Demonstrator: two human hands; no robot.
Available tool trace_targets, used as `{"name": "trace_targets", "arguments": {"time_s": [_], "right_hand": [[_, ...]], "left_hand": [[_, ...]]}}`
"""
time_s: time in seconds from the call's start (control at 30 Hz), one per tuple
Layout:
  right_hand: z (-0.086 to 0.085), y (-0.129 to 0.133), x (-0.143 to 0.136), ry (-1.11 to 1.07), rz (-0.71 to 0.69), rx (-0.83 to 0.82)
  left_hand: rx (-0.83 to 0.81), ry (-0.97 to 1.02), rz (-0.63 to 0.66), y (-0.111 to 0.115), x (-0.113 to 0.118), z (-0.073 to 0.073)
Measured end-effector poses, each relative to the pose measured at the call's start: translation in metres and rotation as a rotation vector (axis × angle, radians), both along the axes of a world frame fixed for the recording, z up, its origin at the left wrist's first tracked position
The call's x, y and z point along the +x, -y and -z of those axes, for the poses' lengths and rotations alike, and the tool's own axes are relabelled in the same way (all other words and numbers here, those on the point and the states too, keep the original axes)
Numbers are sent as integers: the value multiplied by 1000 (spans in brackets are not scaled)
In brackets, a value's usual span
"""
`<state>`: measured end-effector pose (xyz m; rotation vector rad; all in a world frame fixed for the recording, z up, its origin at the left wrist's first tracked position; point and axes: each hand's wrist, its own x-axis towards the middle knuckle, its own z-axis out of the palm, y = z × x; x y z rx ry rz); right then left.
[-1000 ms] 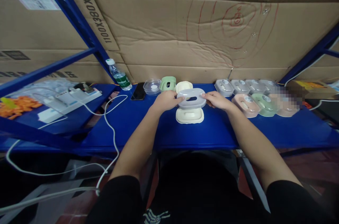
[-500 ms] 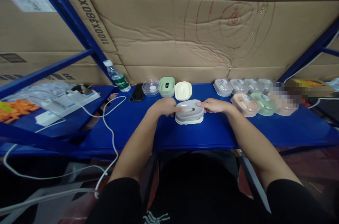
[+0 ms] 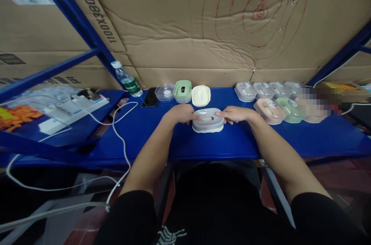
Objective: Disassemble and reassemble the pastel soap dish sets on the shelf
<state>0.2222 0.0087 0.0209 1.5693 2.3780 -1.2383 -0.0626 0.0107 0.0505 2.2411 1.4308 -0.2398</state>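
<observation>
A pale grey-lilac oval container (image 3: 208,123) with a slot in its top rests on a cream base piece (image 3: 208,130) at the near middle of the blue table. My left hand (image 3: 184,113) grips its left end, thumb on top and other fingers curled at the side. On the opposite end my right hand (image 3: 232,114) holds on, its thumb on the rim. Just behind stand a cream lid-like piece (image 3: 201,96), a green container (image 3: 182,91) and a clear plastic cover (image 3: 165,92).
Several covered containers (image 3: 269,111) in grey, pink and green stand at the back right. A phone (image 3: 150,98), a water bottle (image 3: 127,79), a white cable (image 3: 124,136) and a power strip (image 3: 74,113) lie left. Cardboard (image 3: 174,24) rises behind.
The grey-lilac container sits lower and more level on the cream piece, whose rim shows less. Both hands have stayed on its ends. The whole view has shifted slightly.
</observation>
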Motion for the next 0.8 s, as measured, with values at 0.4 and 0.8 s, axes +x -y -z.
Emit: {"name": "trace_targets", "arguments": {"time_s": [0.4, 0.8], "right_hand": [[8, -4, 0, -53, 104, 186], [4, -2, 1, -74, 126, 160]], "left_hand": [[281, -3, 21, -12, -1, 21], [329, 9, -19, -9, 1, 19]]}}
